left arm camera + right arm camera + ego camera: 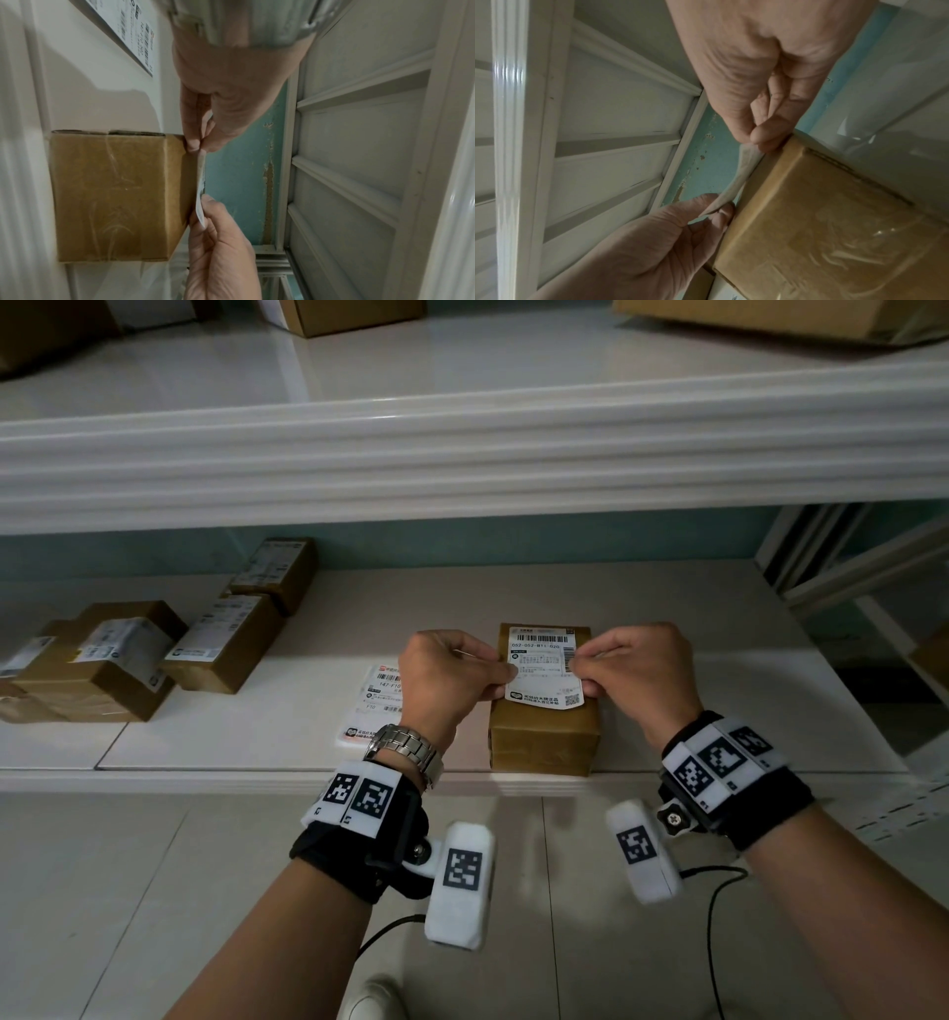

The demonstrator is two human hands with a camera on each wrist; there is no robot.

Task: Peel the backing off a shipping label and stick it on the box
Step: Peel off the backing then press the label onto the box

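A taped brown cardboard box (544, 742) stands on the white shelf near its front edge. Just above its top hangs a white shipping label (542, 667) with barcodes, printed side up and held flat. My left hand (493, 676) pinches the label's left edge, and my right hand (585, 667) pinches its right edge. In the left wrist view the label (201, 182) shows edge-on beside the box (115, 194), stretched between my left hand (196, 147) and right hand (203, 203). The right wrist view shows the label (734, 178) slightly bowed, a little off the box (821, 223).
A stack of more labels (372, 706) lies on the shelf left of the box, partly under my left hand. Several labelled brown boxes (226, 644) sit at the far left. A thick upper shelf (462, 454) overhangs. A white slatted panel (847, 567) closes the right side.
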